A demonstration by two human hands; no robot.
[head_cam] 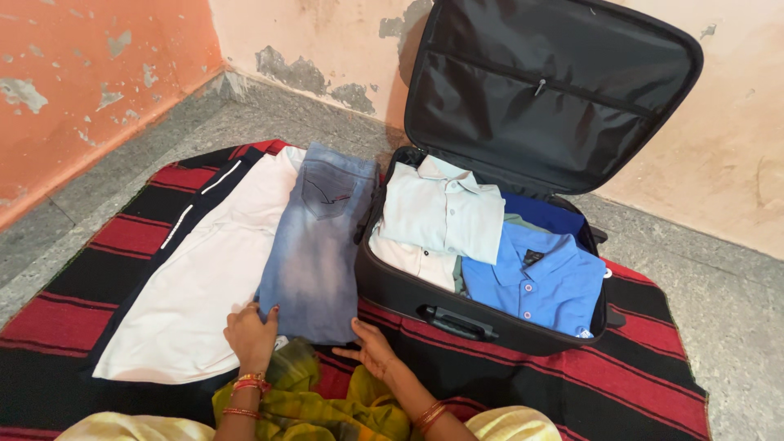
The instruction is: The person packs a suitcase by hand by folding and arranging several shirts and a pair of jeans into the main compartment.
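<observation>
Both forearms are cut off by the near edge of the view, and the lap below them shows only as yellow-green cloth. The left hand [251, 333] has its fingertips tucked out of sight at the near left corner of the folded jeans [318, 245]; they seem curled onto the hem, though how firmly they grip cannot be told. The right hand [371, 347] lies flat just off the jeans' near right corner, fingers spread apart on the striped blanket [645, 359], holding nothing.

The jeans lie between a white garment [208, 282] on their left and the open black suitcase [408, 290] on their right, touching or almost touching its side wall. Their long axis runs from near to far, leaning slightly right at the far end, where the waistband and a back pocket face up. They are faded light blue denim, paler down the middle and folded into a narrow strip.

The white garment partly covers a dark piece with a white stripe [192, 214]; what kind of clothing that is cannot be made out. In the suitcase, a pale green shirt [445, 212] overlaps a white one, and a blue polo shirt [535, 282] hides most of a darker blue item behind it. The lid [555, 90] leans against the peeling wall.
</observation>
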